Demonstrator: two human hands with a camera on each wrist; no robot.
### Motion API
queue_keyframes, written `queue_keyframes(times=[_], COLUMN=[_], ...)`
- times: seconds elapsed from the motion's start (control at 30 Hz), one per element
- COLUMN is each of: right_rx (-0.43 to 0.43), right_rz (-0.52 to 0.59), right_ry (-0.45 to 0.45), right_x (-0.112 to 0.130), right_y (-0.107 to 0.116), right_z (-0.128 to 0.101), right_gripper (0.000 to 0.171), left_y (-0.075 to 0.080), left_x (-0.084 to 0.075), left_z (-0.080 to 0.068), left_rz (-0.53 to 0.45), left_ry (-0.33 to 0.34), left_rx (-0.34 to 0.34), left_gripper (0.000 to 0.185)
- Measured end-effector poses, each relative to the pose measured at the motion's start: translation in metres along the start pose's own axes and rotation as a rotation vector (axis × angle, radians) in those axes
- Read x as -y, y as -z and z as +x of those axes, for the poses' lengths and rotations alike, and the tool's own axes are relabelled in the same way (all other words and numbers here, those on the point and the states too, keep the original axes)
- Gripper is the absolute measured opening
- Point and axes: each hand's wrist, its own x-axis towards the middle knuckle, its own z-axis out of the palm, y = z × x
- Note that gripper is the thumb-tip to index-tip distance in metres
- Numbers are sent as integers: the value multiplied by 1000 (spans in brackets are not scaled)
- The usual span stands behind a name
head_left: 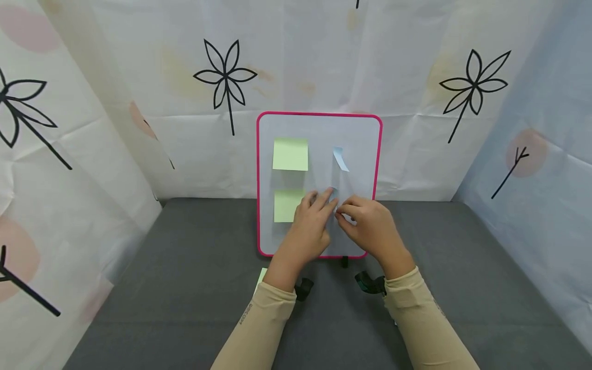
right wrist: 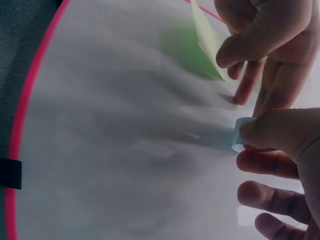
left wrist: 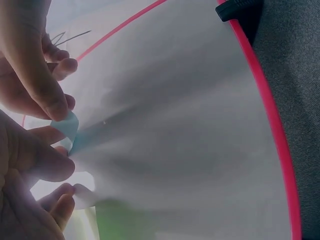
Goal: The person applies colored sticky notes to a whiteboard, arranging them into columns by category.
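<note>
My right hand [head_left: 367, 223] pinches a small light blue paper strip [right wrist: 239, 136] between thumb and forefinger, close over the whiteboard [head_left: 319, 128]. The strip curls outward in the left wrist view. Beside it, my left hand [head_left: 309, 223] reaches onto the board with fingers extended, its fingertips right at the strip. Higher on the board hangs another light blue strip [head_left: 340, 159], its lower end bent away. On the left half are two pale green sticky notes, an upper one [head_left: 290, 154] and a lower one [head_left: 284, 206] partly covered by my left hand.
The pink-framed board stands on a dark grey cloth-covered table [head_left: 208, 288]. Black clips [head_left: 345, 262] show at its lower edge. A green paper piece [head_left: 261, 275] peeks out beside my left forearm. White flower-printed sheets [head_left: 324, 61] enclose the back and sides.
</note>
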Motion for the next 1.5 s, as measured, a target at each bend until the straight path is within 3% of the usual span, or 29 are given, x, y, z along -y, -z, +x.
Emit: queue_keyframes(times=[0.37, 0.57, 0.73, 0.9, 1.5], right_rx=[77, 14, -30, -12, 88], right_rz=[40, -23, -77, -92, -110], right_ry=[-1, -57, -92, -114, -160], right_x=[-1, -6, -9, -9, -7], right_y=[-7, -8, -8, -10, -13], right_z=[-3, -4, -5, -3, -5], right_gripper=[7, 7, 23, 44, 58], left_y=[-1, -2, -4, -7, -8], left_x=[1, 0, -1, -2, -2], left_z=[0, 2, 3, 3, 2], left_rz=[-10, 19, 60, 86, 79], left_ry=[34, 35, 29, 20, 9], left_rx=[13, 13, 3, -15, -41], left_gripper=[55, 54, 50, 47, 47])
